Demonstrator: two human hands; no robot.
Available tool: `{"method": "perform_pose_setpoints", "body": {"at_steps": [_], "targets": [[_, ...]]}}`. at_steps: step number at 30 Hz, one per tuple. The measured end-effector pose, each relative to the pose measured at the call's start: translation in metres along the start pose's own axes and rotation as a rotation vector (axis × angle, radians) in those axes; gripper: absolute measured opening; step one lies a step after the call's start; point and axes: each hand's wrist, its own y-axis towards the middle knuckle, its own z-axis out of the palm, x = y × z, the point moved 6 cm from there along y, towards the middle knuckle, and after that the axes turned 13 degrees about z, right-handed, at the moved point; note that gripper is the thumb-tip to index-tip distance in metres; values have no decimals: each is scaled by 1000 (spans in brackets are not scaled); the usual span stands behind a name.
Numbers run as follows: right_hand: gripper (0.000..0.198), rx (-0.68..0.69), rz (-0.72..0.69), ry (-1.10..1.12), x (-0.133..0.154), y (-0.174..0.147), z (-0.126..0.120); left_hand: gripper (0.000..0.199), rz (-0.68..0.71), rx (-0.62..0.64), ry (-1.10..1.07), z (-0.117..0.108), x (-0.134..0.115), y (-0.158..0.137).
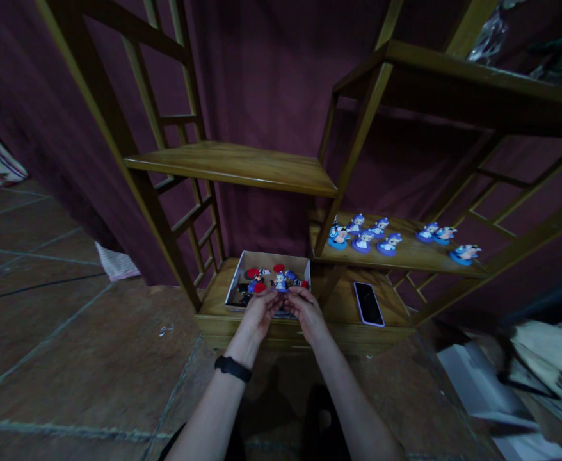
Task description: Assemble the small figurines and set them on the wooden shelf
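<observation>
Both of my hands meet over the front edge of an open cardboard box (235, 282) on the lowest shelf. Between the fingertips they hold a small white-and-purple figurine (281, 282) upright by its base. My left hand (260, 308) wears a black band at the wrist and pinches the base from the left. My right hand (307, 307) closes on it from the right. Inside the box lie several figurines with red, black and blue parts, among them a red-based one (260, 288). My hands hide the box's front part.
Several figurines stand on the right shelf (406, 255), including a purple-based one (389, 244) and a blue-based one (464, 254). A phone (369, 303) lies on the lower shelf. Above the box juts a wooden shelf (233, 165). A grey box (482, 384) sits on the floor at right.
</observation>
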Motion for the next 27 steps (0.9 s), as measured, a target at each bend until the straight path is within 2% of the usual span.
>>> {"method": "perform_pose_setpoints", "body": {"at_steps": [8, 16, 27], "targets": [[27, 10, -45, -41, 1, 1, 2, 5, -72, -51, -10, -2, 2, -2], [23, -90, -185, -249, 5, 6, 2, 5, -124, -93, 20, -1, 2, -6], [20, -142, -273, -405, 3, 12, -4, 10, -98, -59, 29, -2, 6, -2]]}}
